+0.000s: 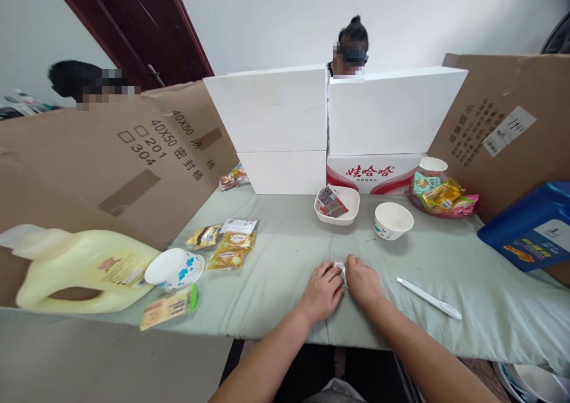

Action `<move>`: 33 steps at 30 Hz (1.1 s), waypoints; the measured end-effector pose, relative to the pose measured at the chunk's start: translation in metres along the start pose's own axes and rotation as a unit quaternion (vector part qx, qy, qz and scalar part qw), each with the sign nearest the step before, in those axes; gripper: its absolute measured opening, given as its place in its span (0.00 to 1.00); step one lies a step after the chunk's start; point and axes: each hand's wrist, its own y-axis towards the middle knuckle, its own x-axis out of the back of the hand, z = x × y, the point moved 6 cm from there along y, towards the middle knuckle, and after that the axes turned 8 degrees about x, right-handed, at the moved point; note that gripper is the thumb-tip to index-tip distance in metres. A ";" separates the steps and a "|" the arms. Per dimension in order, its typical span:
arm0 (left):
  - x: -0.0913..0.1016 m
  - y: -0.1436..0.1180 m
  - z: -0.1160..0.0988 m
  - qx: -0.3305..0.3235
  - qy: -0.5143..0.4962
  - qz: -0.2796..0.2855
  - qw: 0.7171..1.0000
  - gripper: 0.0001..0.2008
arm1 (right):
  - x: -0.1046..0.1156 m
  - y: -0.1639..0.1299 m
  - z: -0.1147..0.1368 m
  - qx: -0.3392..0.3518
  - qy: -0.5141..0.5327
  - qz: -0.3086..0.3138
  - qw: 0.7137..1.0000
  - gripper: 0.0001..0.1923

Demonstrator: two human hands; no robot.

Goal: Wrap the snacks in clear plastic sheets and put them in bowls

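Note:
My left hand (324, 291) and my right hand (363, 281) meet over the cloth near the table's front edge. Between them is a small shiny, see-through packet (341, 267), pinched by the fingers of both hands and mostly hidden by them. Beyond the hands stands a white square dish (318, 213) with red-and-grey printed sachets (333, 203) in it. A white paper bowl with a blue pattern (393, 220) is to the right of the dish. To the right of my right hand lies a white box cutter (428, 298).
On the left are yellow snack packs (232, 250), an overturned paper bowl (174, 269), a flat packet (169, 308) and a pale yellow jug (89, 269). At right stand a snack basket (445, 212) and a blue bottle (529, 228). Cardboard (169, 154) and white boxes (280, 118) enclose the table; two people are behind.

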 end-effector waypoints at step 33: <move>0.014 -0.003 0.034 0.130 -0.086 -0.171 0.973 0.07 | 0.009 -0.037 0.013 0.245 0.117 -0.063 0.960 0.16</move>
